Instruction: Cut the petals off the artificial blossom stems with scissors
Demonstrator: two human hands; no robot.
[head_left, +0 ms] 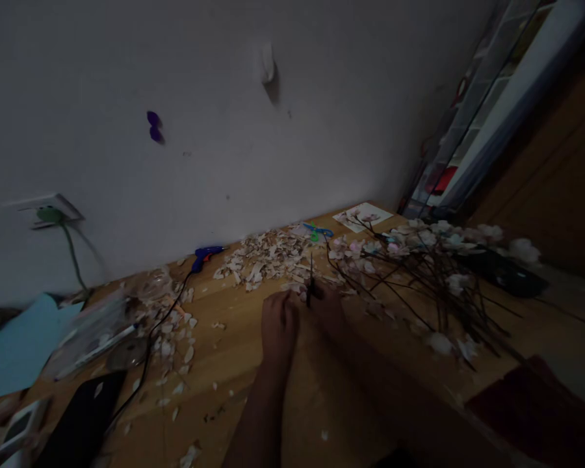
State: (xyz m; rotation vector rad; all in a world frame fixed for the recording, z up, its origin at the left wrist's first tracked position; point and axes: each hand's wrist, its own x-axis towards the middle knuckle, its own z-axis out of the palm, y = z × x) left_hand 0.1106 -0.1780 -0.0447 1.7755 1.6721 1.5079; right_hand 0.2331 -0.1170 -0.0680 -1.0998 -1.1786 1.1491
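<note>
My right hand [327, 305] is closed around a pair of dark scissors [311, 273], whose narrow blades point up and away from me. Just to its left, my left hand [277, 325] is closed, thumb and fingers pressed together. A small pale piece [302, 296] shows between the two hands; in this dim light I cannot tell whether the left fingers grip it. Right beyond the hands lies a wide heap of pale, petal-like cut scraps [273, 253].
Brown branches with pale blossoms [419, 260] spread over the right of the wooden table [224, 364]. A blue glue gun [205, 255] trails its cord leftward. Blue-and-green scissors [318, 231] lie behind the heap. At left are plastic bags [95, 335], blue paper [24, 344] and a black flat object [82, 422].
</note>
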